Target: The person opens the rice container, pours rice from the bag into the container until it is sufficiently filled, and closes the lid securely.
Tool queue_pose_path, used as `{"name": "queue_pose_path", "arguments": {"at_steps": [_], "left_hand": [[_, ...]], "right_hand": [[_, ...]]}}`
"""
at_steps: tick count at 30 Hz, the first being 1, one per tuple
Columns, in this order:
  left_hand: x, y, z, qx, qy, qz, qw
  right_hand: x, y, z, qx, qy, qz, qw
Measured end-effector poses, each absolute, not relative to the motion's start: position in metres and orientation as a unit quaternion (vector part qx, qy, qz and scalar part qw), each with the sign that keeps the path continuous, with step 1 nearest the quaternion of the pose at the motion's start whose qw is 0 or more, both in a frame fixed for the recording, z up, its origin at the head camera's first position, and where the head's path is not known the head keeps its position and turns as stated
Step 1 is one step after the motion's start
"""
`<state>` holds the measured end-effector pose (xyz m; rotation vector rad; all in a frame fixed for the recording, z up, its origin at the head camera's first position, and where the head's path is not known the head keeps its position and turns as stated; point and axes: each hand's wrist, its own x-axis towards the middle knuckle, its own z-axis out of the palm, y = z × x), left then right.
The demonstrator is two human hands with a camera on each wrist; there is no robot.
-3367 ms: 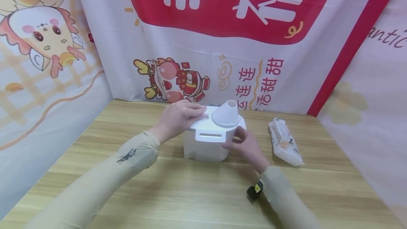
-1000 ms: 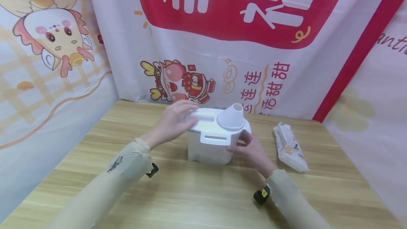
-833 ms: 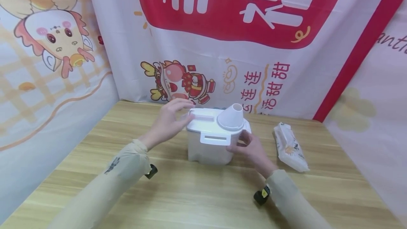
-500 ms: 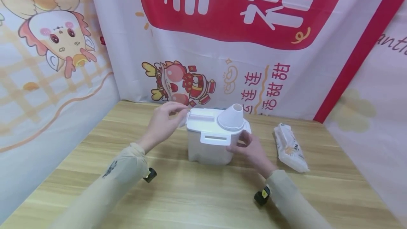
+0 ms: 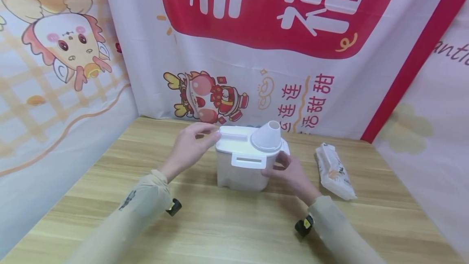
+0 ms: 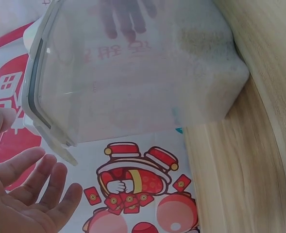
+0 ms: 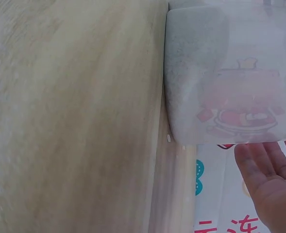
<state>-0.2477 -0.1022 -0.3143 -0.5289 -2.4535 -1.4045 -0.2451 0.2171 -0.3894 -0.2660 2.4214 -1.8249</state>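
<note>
A translucent storage container (image 5: 239,176) stands upright on the table, with pale grainy stuff in its bottom. On it sits a white lid (image 5: 229,145) bearing a cone-shaped spout (image 5: 268,137). The lid's front clip (image 5: 249,161) sticks outward, and a side clip (image 6: 60,148) angles away from the wall in the left wrist view. My left hand (image 5: 188,146) is at the lid's left edge; its fingers (image 6: 33,174) are loosely bent and hold nothing. Fairly straight fingers (image 7: 264,158) of my right hand (image 5: 291,172) rest against the container's right side.
A crumpled white plastic packet (image 5: 335,172) lies on the wooden table (image 5: 227,227), right of the container. Behind the table hangs a printed cloth (image 5: 205,44); more cloth covers both sides. A loose pale grain (image 7: 169,138) lies beside the container's base.
The left hand has moved left from the top of the lid to its left edge. The right hand keeps its place at the container's right side. The head view has shifted slightly.
</note>
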Motion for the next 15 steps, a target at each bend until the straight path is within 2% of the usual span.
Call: {"name": "queue_pose_path", "arguments": {"at_steps": [7, 15], "left_hand": [[-0.248, -0.102, -0.316, -0.184, -0.843, -0.485, 0.142], [-0.246, -0.102, -0.316, -0.182, -0.842, -0.486, 0.145]], "right_hand": [[-0.243, 0.216, -0.386, -0.081, 0.793, -0.600, 0.064], [-0.240, 0.229, -0.379, -0.120, 0.753, -0.641, 0.087]]}}
